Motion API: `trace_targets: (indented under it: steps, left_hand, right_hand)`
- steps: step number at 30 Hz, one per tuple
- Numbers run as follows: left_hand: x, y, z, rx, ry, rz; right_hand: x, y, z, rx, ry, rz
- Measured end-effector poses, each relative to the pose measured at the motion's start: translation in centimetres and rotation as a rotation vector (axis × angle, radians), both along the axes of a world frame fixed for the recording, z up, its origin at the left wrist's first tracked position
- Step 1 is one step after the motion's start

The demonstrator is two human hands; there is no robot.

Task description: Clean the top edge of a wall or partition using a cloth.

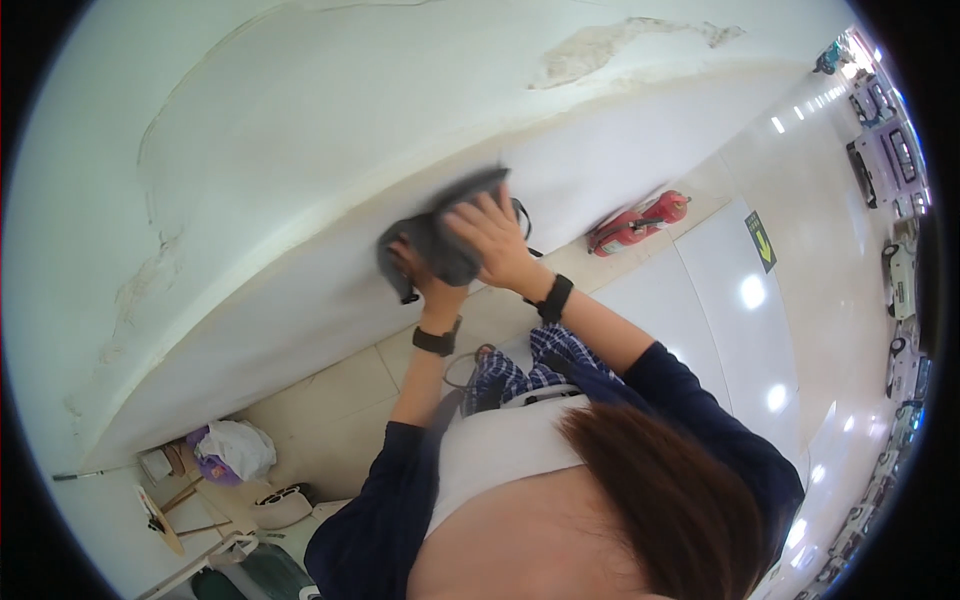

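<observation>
Both my hands are raised in front of the pale wall with a dark grey, soft-looking bundle between them. Its exact kind is blurred by motion, though a thin black strap or cord loops out at its right side. My left hand grips it from below on the left, with the fingers partly hidden in its folds. My right hand lies over its right part, fingers bent around it. Each wrist wears a black band.
A white wall with a curved ledge and peeling patches rises ahead. Red fire extinguishers stand at its foot on the right. A white bag lies at lower left, near a green chair. Parked vehicles line the far right.
</observation>
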State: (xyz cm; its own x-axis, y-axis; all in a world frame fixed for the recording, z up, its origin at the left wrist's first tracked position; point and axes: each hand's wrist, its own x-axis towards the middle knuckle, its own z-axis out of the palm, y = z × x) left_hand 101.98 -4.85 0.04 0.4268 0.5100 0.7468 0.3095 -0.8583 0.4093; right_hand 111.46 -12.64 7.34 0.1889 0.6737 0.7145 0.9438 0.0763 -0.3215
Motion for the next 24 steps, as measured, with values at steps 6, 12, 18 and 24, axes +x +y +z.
trace_targets:
  steps: [6,12,18,24]
  left_hand:
    - [1.2,1.4,-0.5,0.251,0.163,0.227]
    - [10.0,-5.5,5.2,-0.327,0.584,-0.045]
    - [22.7,-12.0,3.9,-0.393,0.013,-0.778]
    - [20.8,-11.1,3.8,-0.440,0.240,-0.742]
  right_hand:
    - [3.0,0.9,0.9,0.085,-0.201,0.138]
    - [13.4,-5.1,-2.9,0.040,-0.177,-0.045]
    - [21.6,-12.9,-8.7,0.199,0.393,-0.470]
    - [20.7,-12.9,-6.3,0.246,0.447,-0.366]
